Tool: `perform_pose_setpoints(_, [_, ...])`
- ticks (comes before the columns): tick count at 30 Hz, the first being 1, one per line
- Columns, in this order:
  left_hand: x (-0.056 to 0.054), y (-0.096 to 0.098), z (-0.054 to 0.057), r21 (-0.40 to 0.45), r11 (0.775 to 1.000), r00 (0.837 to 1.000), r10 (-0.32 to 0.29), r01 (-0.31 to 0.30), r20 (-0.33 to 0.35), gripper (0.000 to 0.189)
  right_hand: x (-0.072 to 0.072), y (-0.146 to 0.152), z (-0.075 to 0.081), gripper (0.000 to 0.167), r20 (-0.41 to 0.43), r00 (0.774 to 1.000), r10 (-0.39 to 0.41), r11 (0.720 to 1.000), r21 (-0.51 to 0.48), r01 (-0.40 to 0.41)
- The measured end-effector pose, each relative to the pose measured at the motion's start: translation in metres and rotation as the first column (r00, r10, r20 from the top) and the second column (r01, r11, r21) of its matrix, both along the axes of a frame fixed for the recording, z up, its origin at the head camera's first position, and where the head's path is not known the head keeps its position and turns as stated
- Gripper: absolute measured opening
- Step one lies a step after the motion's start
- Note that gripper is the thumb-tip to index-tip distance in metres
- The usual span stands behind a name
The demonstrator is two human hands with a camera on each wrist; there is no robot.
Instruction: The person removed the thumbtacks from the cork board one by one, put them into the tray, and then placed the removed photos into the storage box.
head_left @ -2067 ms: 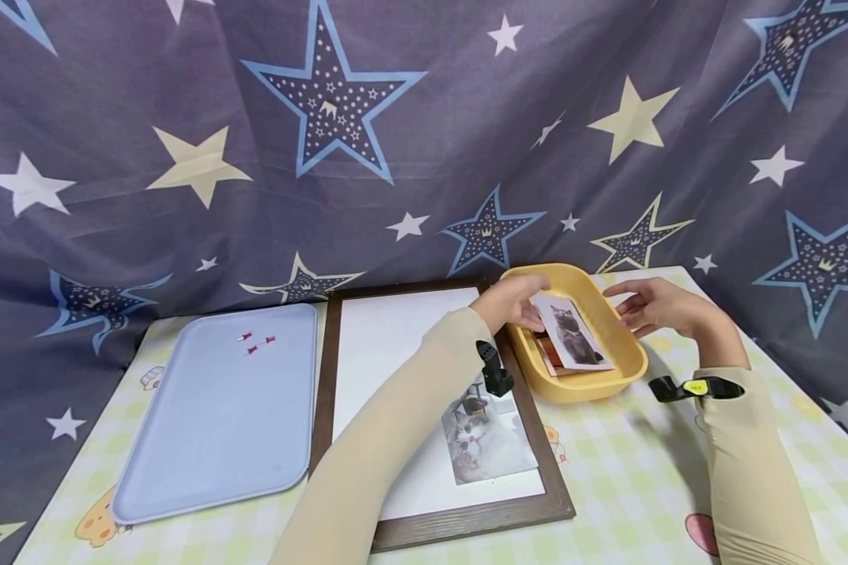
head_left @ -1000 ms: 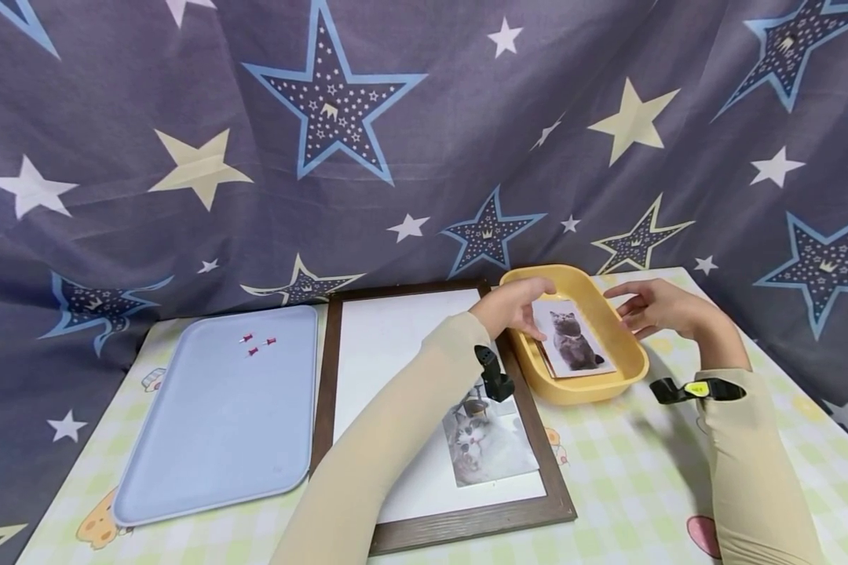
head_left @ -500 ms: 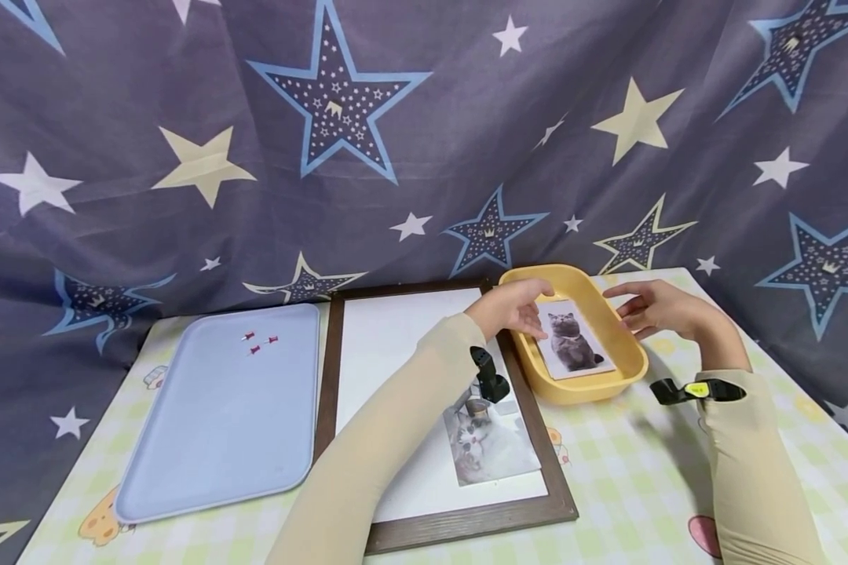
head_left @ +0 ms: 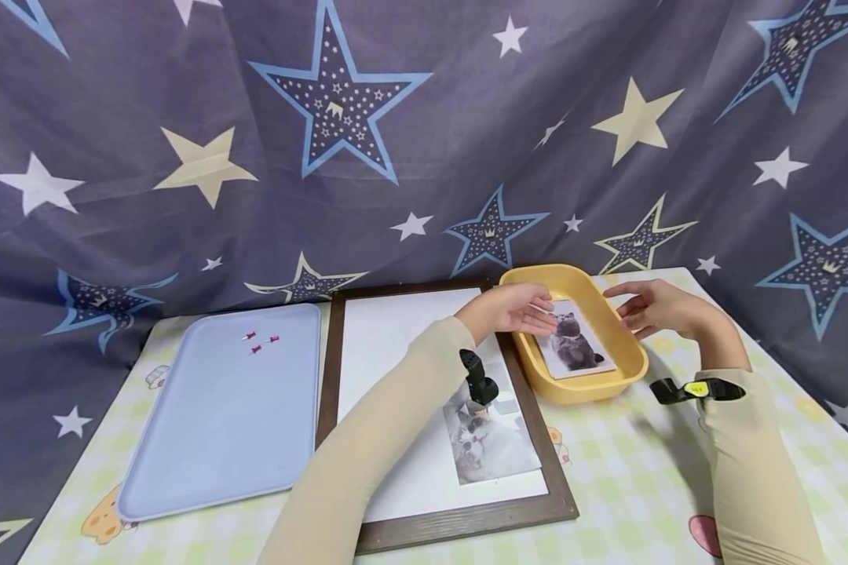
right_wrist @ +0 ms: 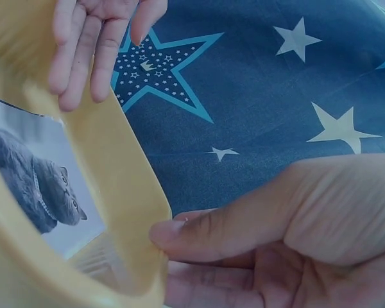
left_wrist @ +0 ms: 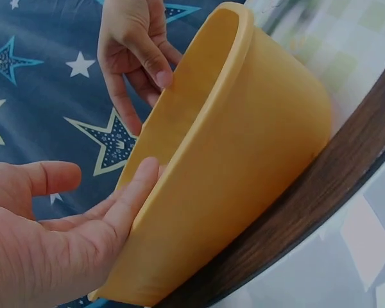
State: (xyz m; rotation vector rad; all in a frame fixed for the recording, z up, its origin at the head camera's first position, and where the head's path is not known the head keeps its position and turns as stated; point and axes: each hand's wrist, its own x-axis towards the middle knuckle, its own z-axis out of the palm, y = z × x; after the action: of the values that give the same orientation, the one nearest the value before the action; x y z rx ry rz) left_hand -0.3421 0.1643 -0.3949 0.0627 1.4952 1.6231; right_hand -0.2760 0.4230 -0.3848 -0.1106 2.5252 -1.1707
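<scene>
My left hand [head_left: 512,308] reaches over the left rim of a yellow plastic tub [head_left: 557,273], its fingers straight and holding nothing. In the left wrist view the thumb stands apart from those fingers. Inside the tub lies a photo print of a grey cat [head_left: 577,349], with the left fingertips overlapping its upper edge in the head view. My right hand [head_left: 667,308] grips the tub's right rim. In the right wrist view the right thumb [right_wrist: 170,237] rests on the rim while the other fingers bend below it outside.
Left of the tub lies a brown-framed white board [head_left: 396,337], bearing a photo of pale kittens [head_left: 491,447] near its lower right corner. A light blue tray [head_left: 219,424] at the left holds 3 red push pins [head_left: 256,349]. A star-patterned curtain [head_left: 410,141] hangs behind the table.
The grey cat photo has gone from tilted to lying squarely in the tub. My left hand has released it and straightened its fingers. My right hand keeps its place on the rim.
</scene>
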Motion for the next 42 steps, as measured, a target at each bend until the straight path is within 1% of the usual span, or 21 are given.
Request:
perform_pose_setpoints(7, [0.002,-0.011,0.002,-0.023,0.998,0.997,-0.063,0.062,-0.050,0.048,0.001,-0.002,0.001,0.063,0.002,1.000,0.009,1.000,0.002,-0.009])
perform_pose_setpoints(10, [0.004,-0.016,0.004,-0.018,0.996,0.992,-0.087,0.086,-0.089,0.048,0.003,-0.001,0.003,0.062,-0.015,1.000,0.011,1.000,0.018,-0.011])
perform_pose_setpoints(12, [0.006,-0.021,0.007,-0.019,0.994,0.986,-0.106,0.104,-0.126,0.047,0.004,0.000,0.004,0.062,-0.026,1.000,0.007,1.000,0.027,-0.006])
perform_pose_setpoints(15, [0.009,-0.029,0.009,-0.050,0.990,0.971,-0.138,0.131,-0.194,0.045,0.005,0.002,0.005,0.062,-0.027,1.000,0.000,1.000,0.030,0.001])
perform_pose_setpoints(18, [0.013,-0.040,0.012,-0.112,0.983,0.950,-0.169,0.144,-0.262,0.042,0.004,0.002,0.003,0.063,-0.014,1.000,0.009,1.000,0.029,-0.008])
perform_pose_setpoints(20, [0.015,-0.048,0.014,-0.154,0.977,0.931,-0.188,0.145,-0.313,0.041,0.003,0.001,0.002,0.063,-0.012,1.000,0.017,0.999,0.032,-0.017])
perform_pose_setpoints(25, [0.017,-0.071,0.017,-0.224,0.967,0.872,-0.211,0.121,-0.441,0.037,0.001,-0.002,0.003,0.061,-0.034,0.999,0.039,0.998,0.047,-0.038])
perform_pose_setpoints(29, [0.018,-0.088,0.016,-0.267,0.959,0.832,-0.224,0.095,-0.508,0.035,0.002,-0.004,0.005,0.063,-0.027,0.999,0.041,0.998,0.042,-0.040])
perform_pose_setpoints(30, [0.018,-0.092,0.015,-0.280,0.956,0.819,-0.231,0.090,-0.526,0.036,0.003,-0.004,0.005,0.063,-0.024,0.999,0.042,0.998,0.040,-0.041])
perform_pose_setpoints(32, [0.020,-0.100,0.014,-0.307,0.949,0.780,-0.250,0.078,-0.574,0.035,0.003,-0.004,0.005,0.064,-0.017,0.999,0.043,0.999,0.034,-0.043])
perform_pose_setpoints(34, [0.022,-0.108,0.011,-0.335,0.940,0.725,-0.271,0.059,-0.633,0.034,0.004,-0.004,0.005,0.064,-0.016,0.999,0.048,0.998,0.029,-0.048])
perform_pose_setpoints(35, [0.024,-0.112,0.011,-0.351,0.935,0.692,-0.284,0.047,-0.664,0.034,0.003,-0.003,0.004,0.064,-0.016,0.999,0.049,0.998,0.028,-0.049])
perform_pose_setpoints(36, [0.026,-0.116,0.010,-0.371,0.928,0.655,-0.299,0.031,-0.694,0.033,0.003,-0.003,0.004,0.064,-0.017,0.998,0.053,0.998,0.029,-0.053])
perform_pose_setpoints(39, [0.032,-0.128,0.009,-0.447,0.894,0.522,-0.372,-0.019,-0.768,0.032,0.003,-0.003,0.003,0.062,-0.023,0.998,0.060,0.998,0.037,-0.059])
perform_pose_setpoints(40, [0.035,-0.132,0.009,-0.471,0.882,0.480,-0.398,-0.035,-0.781,0.032,0.002,-0.003,0.003,0.061,-0.027,0.998,0.061,0.997,0.044,-0.060])
perform_pose_setpoints(42, [0.040,-0.140,0.007,-0.514,0.855,0.387,-0.453,-0.064,-0.803,0.030,0.002,-0.004,0.002,0.059,-0.039,0.997,0.064,0.997,0.056,-0.062])
